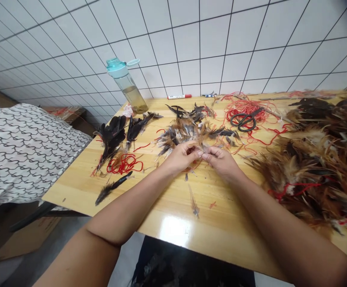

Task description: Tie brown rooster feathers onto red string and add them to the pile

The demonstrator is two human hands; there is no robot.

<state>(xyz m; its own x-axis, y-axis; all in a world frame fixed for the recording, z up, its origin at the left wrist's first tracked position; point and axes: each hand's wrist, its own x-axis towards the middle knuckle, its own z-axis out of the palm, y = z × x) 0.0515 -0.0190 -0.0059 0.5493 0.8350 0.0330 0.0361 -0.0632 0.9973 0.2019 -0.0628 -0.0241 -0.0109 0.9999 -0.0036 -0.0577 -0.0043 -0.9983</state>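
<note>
My left hand [184,156] and my right hand [219,160] meet over the middle of the table, thumbs and fingertips pinched together. A small brownish feather [204,148] shows at the fingertips of both; its lower part is hidden by the fingers. Just beyond the hands lies a loose pile of brown and grey feathers [179,129]. One thin pale feather [194,207] rests on the wood nearer to me. To the left are bunches of black feathers [112,135], a coil of red string [125,164] and a single dark feather [112,188].
A large heap of brown feathers [320,159] covers the table's right side. Black-handled scissors [245,120] lie on tangled red string [236,105]. A water bottle [128,85] with its lid up stands at the back left, and a red-capped marker [179,96] lies along the tiled wall [215,44].
</note>
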